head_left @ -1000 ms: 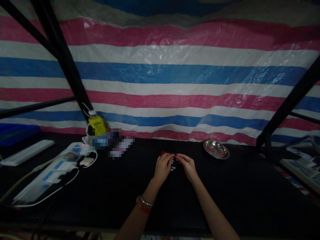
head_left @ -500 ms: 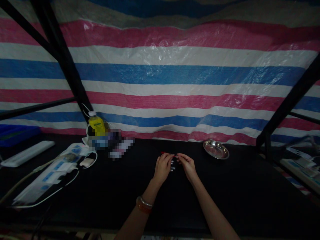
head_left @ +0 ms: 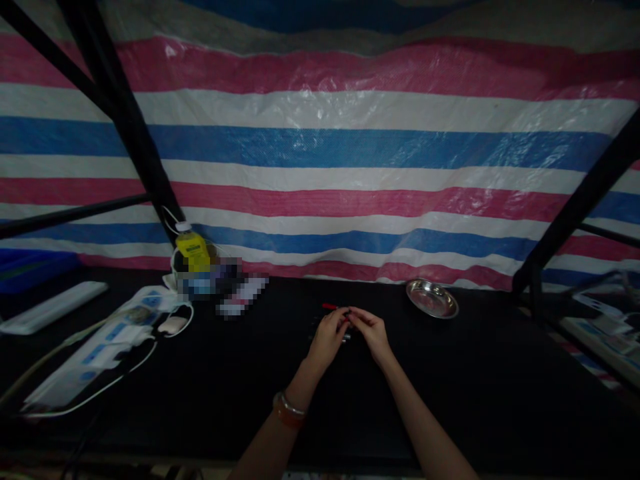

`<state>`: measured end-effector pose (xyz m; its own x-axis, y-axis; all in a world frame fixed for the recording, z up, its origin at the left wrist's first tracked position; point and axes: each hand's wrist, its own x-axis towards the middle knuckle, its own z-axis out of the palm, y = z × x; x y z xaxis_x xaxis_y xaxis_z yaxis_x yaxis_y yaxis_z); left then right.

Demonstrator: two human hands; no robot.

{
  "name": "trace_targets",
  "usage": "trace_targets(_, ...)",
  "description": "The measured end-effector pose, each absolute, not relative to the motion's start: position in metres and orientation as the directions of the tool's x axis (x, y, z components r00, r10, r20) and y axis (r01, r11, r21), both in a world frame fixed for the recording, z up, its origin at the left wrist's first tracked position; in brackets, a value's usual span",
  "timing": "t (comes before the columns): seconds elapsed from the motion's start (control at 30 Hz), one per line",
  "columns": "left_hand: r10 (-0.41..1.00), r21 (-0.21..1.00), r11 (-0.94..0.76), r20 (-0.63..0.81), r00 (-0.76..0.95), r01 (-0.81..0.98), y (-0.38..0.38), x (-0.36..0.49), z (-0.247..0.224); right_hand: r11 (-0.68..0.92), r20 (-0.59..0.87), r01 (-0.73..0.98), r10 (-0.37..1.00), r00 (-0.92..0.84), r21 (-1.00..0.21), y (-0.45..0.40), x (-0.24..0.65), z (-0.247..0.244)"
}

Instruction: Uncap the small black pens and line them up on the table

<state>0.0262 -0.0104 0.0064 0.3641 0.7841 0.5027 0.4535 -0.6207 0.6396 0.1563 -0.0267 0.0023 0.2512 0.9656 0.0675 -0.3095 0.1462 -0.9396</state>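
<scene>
Your left hand and right hand meet fingertip to fingertip mid-desk, pinching small dark part, too tiny to identify. Red pen just behind; steel dish to right.

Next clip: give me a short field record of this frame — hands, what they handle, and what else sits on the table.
left hand: fingertips meeting the right hand's, pinching a small item too dim to identify
right hand: same pinch, closed fingers
wrist: bangle on left arm
near hands: red item just behind them
table: black surface
right rear: metal dish
left rear: yellow bottle
far left: power strip with cables
backdrop: striped tarp
</scene>
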Motion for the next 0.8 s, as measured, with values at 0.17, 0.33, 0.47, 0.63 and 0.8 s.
trace_targets(0.17, 0.79, 0.642, -0.613, 0.487, 0.374, 0.459, -0.011, 0.026, 0.007, 0.167, 0.097, -0.335, 0.971, 0.218, -0.927, -0.029, 0.152, 0.004)
trace_targets(0.33, 0.785, 0.506, -0.613, 0.479, 0.394, 0.607, -0.014, 0.024, 0.016, 0.19, 0.107, -0.296, 0.956, 0.273, -0.936, -0.024, 0.152, -0.004)
trace_targets(0.47, 0.832, 0.41, -0.502, 0.468, 0.297, 0.762, -0.014, 0.023, 0.016, 0.244, 0.134, -0.208, 0.89, 0.435, -0.947, -0.019, 0.157, -0.015)
trace_targets(0.63, 0.867, 0.392, -0.392, 0.46, 0.191, 0.832, -0.011, 0.02, 0.013, 0.254, 0.212, -0.013, 0.835, 0.508, -0.967, -0.02, 0.162, -0.022)
trace_targets(0.8, 0.895, 0.357, -0.359, 0.396, 0.208, 0.862, -0.003, 0.016, 0.004, 0.203, 0.232, 0.114, 0.811, 0.537, -0.973, -0.022, 0.164, -0.019)
